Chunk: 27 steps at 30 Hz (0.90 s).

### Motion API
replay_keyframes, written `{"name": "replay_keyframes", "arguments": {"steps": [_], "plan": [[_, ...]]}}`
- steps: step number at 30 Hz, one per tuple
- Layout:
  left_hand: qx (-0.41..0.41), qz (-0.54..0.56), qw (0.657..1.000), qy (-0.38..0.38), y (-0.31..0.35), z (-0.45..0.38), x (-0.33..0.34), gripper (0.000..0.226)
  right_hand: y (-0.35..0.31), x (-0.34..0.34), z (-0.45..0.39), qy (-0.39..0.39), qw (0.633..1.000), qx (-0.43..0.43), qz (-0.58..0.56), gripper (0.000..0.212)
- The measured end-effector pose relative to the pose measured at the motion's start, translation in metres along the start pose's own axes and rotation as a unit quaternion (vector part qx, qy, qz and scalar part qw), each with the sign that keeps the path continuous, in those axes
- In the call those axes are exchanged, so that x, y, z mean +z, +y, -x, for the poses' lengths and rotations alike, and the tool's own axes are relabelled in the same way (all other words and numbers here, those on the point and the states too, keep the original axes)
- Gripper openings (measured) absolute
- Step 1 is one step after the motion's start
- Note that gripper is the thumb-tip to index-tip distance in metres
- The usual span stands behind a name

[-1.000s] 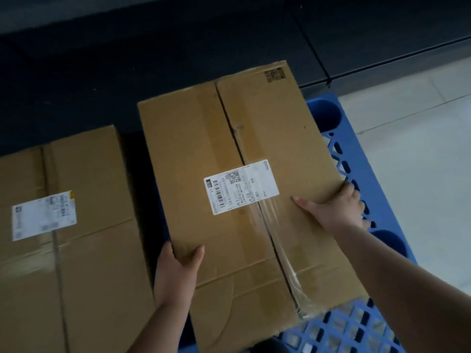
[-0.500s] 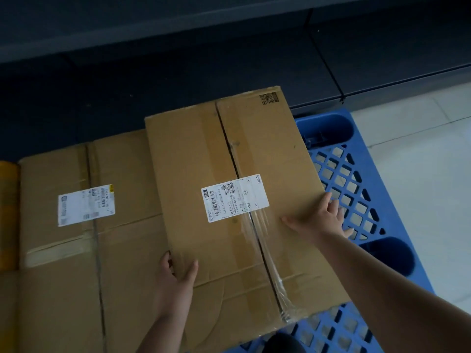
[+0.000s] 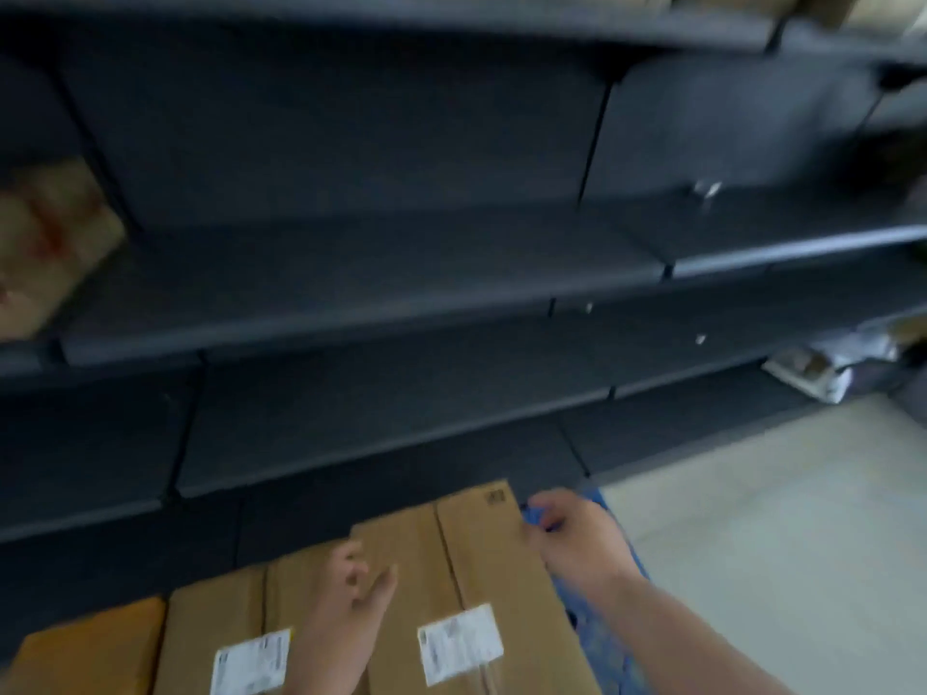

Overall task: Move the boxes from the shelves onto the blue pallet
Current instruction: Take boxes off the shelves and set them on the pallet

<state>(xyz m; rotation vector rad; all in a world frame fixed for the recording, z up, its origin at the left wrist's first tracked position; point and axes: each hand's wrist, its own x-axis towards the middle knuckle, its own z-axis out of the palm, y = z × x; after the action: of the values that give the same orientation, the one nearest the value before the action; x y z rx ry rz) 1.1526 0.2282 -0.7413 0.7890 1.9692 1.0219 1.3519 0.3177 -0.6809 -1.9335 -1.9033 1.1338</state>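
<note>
The left hand [image 3: 351, 589] hovers over the seam between two cartons, its fingers [image 3: 351, 561] loosely curled and clamped on nothing, though motion blur makes it hard to tell whether the thumb touches cardboard. The right hand [image 3: 572, 539] sits at the far right corner of the right-hand box [image 3: 481, 559], fingers bent and blurred; whether they grip the edge or merely brush it I cannot tell. That box lies flat, label up, on the blue pallet [image 3: 597, 619], pressed side by side against the neighbouring box [image 3: 220, 624], probably so the cartons pack tightly and leave room for more. A third, more orange carton [image 3: 90, 649] lies further left. I judge this box placed, and the hands about to leave it. Beyond stand the dark shelves [image 3: 351, 273], holding another box [image 3: 45, 243] at the left edge and pale packaging [image 3: 822, 368] low on the right.
</note>
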Motion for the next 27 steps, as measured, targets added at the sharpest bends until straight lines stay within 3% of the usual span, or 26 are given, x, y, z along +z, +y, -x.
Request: {"name": "replay_keyframes", "arguments": {"steps": [3,7,12,19,27], "plan": [[0.051,0.037,0.998,-0.013,0.120,0.031,-0.039,0.035,-0.090,-0.089,0.062,0.023,0.998,-0.063,-0.008,0.021],[0.185,0.043,0.982,-0.017,0.282,0.098,-0.104,0.023,-0.201,-0.199,0.153,0.095,0.983,-0.157,-0.022,0.023],[0.308,0.035,0.951,0.007,0.433,0.165,-0.185,0.029,-0.296,-0.305,0.227,0.179,0.954,-0.223,-0.092,0.032],[0.378,0.124,0.912,0.104,0.578,0.204,-0.265,0.052,-0.373,-0.429,0.253,0.270,0.895,-0.282,-0.215,0.049],[0.360,0.143,0.900,0.201,0.676,0.194,-0.260,0.067,-0.407,-0.530,0.196,0.268,0.875,-0.283,-0.289,0.080]]}}
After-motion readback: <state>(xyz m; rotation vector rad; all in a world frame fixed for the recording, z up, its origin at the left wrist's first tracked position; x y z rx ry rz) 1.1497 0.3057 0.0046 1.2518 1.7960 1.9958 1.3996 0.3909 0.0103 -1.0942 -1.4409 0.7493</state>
